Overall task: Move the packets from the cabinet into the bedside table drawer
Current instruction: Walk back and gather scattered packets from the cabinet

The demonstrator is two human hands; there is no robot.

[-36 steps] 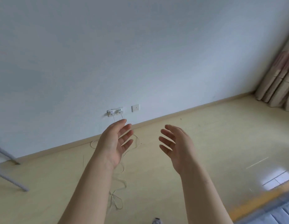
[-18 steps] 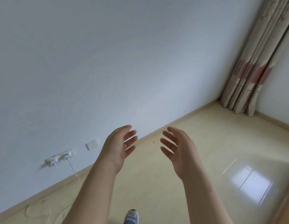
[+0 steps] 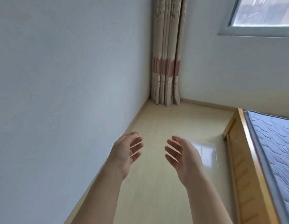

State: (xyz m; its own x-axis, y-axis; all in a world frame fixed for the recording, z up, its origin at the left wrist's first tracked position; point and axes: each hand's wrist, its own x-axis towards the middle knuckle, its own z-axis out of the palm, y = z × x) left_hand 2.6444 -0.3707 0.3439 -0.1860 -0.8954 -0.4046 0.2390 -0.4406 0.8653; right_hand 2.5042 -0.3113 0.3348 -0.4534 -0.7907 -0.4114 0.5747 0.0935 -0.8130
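Observation:
My left hand [image 3: 125, 151] and my right hand [image 3: 183, 155] are raised in front of me over the pale floor, palms facing each other, fingers spread and relaxed. Neither hand holds anything. No packets, cabinet or bedside table appear in the head view.
A white wall [image 3: 59, 94] runs along the left. A beige and pink curtain [image 3: 166, 62] hangs in the far corner. A wooden bed frame [image 3: 247, 159] with a blue quilted mattress [image 3: 276, 143] stands on the right. A window [image 3: 261, 13] is at the top right. Pale floor [image 3: 156, 183] lies between wall and bed.
The view has swung to the right: the wall sockets and cable have left the frame, and the curtain corner, window and bed have come in. Both hands stay raised and empty.

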